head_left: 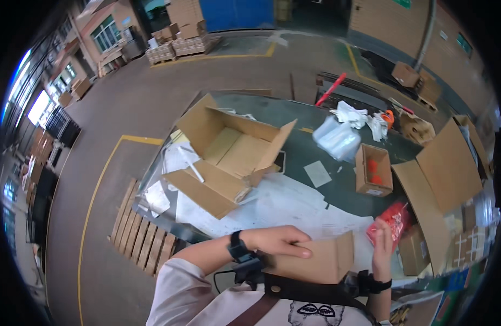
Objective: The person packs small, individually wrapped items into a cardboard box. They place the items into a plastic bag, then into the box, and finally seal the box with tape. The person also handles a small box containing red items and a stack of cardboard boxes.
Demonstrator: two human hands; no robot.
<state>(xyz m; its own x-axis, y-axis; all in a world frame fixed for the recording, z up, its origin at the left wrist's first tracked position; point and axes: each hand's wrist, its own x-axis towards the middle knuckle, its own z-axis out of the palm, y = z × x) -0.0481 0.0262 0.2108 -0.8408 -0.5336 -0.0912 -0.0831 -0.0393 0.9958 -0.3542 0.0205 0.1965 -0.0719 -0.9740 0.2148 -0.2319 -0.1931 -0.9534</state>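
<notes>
A small brown cardboard box (310,263) with a raised flap is close against my body at the table's near edge. My left hand (286,240) grips its left side, thumb lying across the cardboard and the other fingers partly hidden. To the right of the box, my right hand (382,250) is raised with its fingers stretched out. Those fingers overlap the edge of a red plastic bag (396,220); whether they touch it I cannot tell. Under and beyond the box, white paper sheets (283,204) cover part of the dark green table (299,157).
A large open carton (237,152) occupies the table's left side. Toward the right are a small box with orange-red items (373,176), clear plastic bags (337,138) and another large open carton (443,174). A wooden pallet (144,233) lies on the floor at left.
</notes>
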